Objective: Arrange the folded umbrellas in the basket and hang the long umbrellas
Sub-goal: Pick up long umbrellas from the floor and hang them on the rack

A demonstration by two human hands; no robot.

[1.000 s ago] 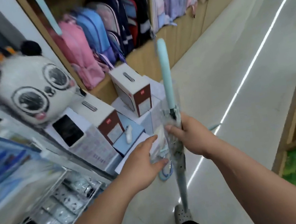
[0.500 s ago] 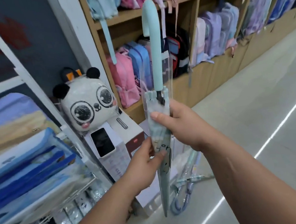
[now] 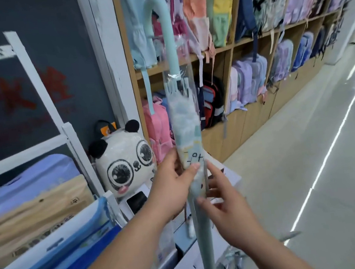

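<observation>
Holds the long umbrella (image 3: 186,133) upright at centre, with its crook handle (image 3: 155,8) up at 12 o'clock and its tip out of view toward 6. Clasps the wrapped canopy with the left hand (image 3: 170,187), thumb across the front; pinches the part just below, at 5 o'clock, lightly between thumb and fingers of the right hand (image 3: 229,208). Looks like lining up for hanging. Best to lift from the left-hand clasp, steady the lower length with the right, turn the crook's open side toward the rail, then lower on gently. Mind the slippery clear sleeve (image 3: 184,70). Cannot tell the intended rail; possibly the white frame (image 3: 39,84) at 10 o'clock
</observation>
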